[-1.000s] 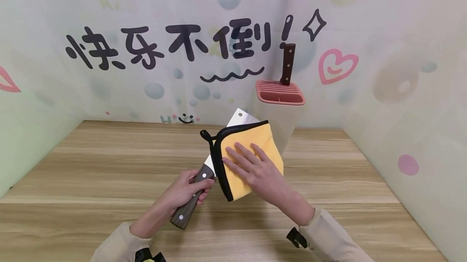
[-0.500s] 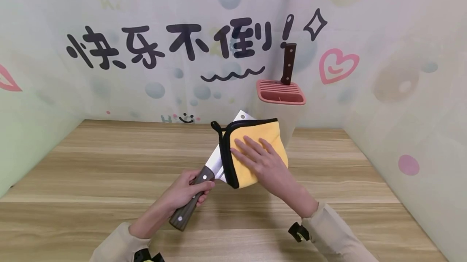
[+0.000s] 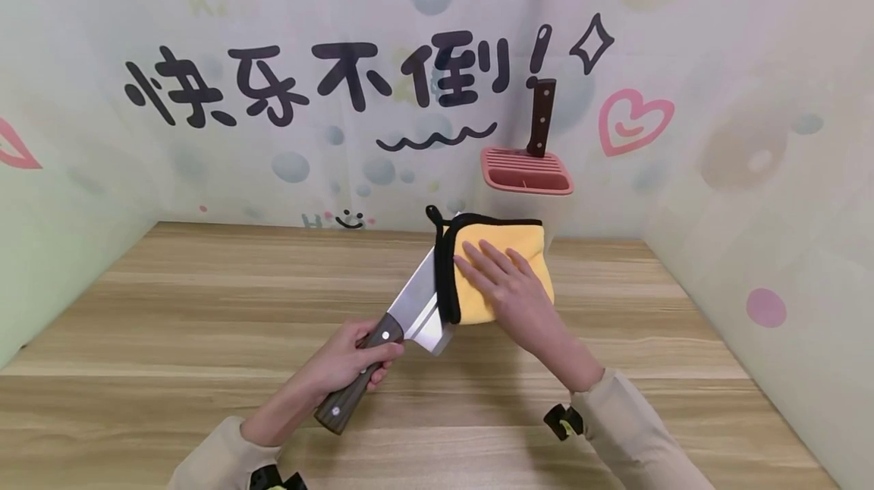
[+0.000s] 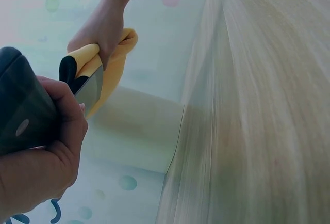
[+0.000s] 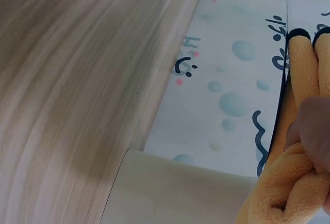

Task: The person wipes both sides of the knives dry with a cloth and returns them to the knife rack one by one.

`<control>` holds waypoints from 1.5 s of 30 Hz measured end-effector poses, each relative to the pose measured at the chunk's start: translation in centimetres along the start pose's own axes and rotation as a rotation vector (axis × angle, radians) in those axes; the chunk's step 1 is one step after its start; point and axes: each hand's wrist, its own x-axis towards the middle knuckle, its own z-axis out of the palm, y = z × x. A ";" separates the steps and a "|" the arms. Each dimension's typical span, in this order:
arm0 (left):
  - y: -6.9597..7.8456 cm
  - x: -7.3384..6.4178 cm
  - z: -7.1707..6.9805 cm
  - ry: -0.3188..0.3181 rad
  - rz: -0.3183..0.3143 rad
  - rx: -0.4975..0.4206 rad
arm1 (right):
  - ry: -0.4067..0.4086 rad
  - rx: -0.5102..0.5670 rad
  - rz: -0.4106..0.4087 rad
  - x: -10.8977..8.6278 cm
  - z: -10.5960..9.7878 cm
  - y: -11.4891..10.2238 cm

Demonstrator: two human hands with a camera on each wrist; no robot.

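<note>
My left hand [image 3: 358,357] grips the dark wooden handle [image 3: 341,403] of a cleaver, which points away to the upper right. Its bare steel blade [image 3: 416,300] shows between the handle and a yellow cloth with black edging [image 3: 471,300]. Folded over the far part of the blade, the cloth lies on both faces, as the left wrist view shows. My right hand [image 3: 515,296] holds the cloth there, four fingers spread along its upper side and the thumb hidden underneath in the head view. In the right wrist view the cloth [image 5: 289,188] bunches beneath the hand.
Behind the cloth stands a white knife block with a pink slotted top [image 3: 526,180]; a brown-handled knife [image 3: 541,118] is upright in it. The wood-grain table [image 3: 225,308] meets printed backdrop walls at the back and sides.
My right hand has slid the cloth up and right along the blade, baring more steel near the handle. My left hand keeps its hold with little movement.
</note>
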 end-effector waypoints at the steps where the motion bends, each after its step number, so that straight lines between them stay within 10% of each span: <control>1: 0.0 0.0 0.0 -0.001 0.001 0.001 | -0.006 0.001 0.010 0.0 0.0 0.1; 20: 0.1 0.0 0.1 -0.012 0.011 0.010 | -0.008 -0.041 0.106 -0.2 -0.2 1.0; 45: 0.4 0.3 0.1 0.042 -0.026 -0.019 | -0.005 -0.078 -0.066 -0.1 -0.8 -1.9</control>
